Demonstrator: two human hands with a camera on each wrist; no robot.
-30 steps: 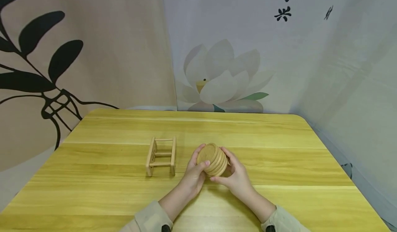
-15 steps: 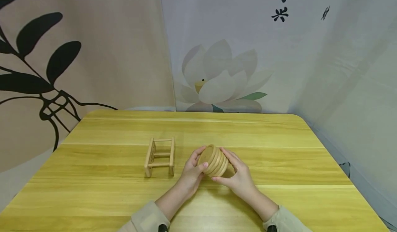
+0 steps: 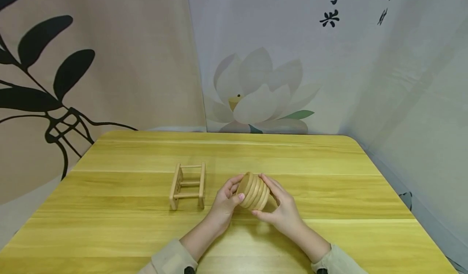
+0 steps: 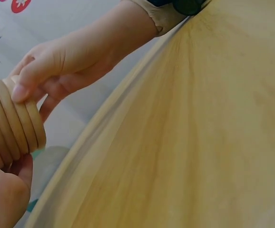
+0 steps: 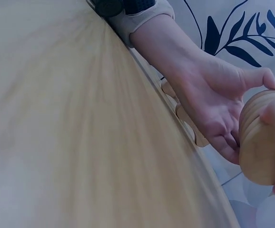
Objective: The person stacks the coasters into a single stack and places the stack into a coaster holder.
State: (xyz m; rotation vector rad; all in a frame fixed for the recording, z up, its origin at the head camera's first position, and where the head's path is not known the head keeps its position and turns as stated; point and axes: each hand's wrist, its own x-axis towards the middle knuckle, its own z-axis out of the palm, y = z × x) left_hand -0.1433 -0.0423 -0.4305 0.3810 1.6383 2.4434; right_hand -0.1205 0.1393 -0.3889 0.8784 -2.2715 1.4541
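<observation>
A stack of several round wooden coasters [image 3: 254, 191] is held between both hands above the table, tilted with its flat face to the left and its edges showing. My left hand [image 3: 224, 209] grips the left end, thumb on the near side and fingers at the far side. My right hand [image 3: 283, 209] grips the right end, thumb below and fingers over the top edge. In the left wrist view the coasters [image 4: 11, 121] sit close together, with the right hand [image 4: 66, 61] reaching in from above. The right wrist view shows the left hand [image 5: 213, 95] beyond the coasters [image 5: 261, 152].
A small wooden rack [image 3: 186, 195] with side panels and crossbars stands on the table [image 3: 310, 164], left of the hands. Behind the table hang fabric backdrops [image 3: 146, 62] printed with leaves, a lotus and writing.
Between the hands the coaster stack has turned, so its flat face points further left and more of the edges shows. The rack has stayed in place; the head view has shifted slightly.
</observation>
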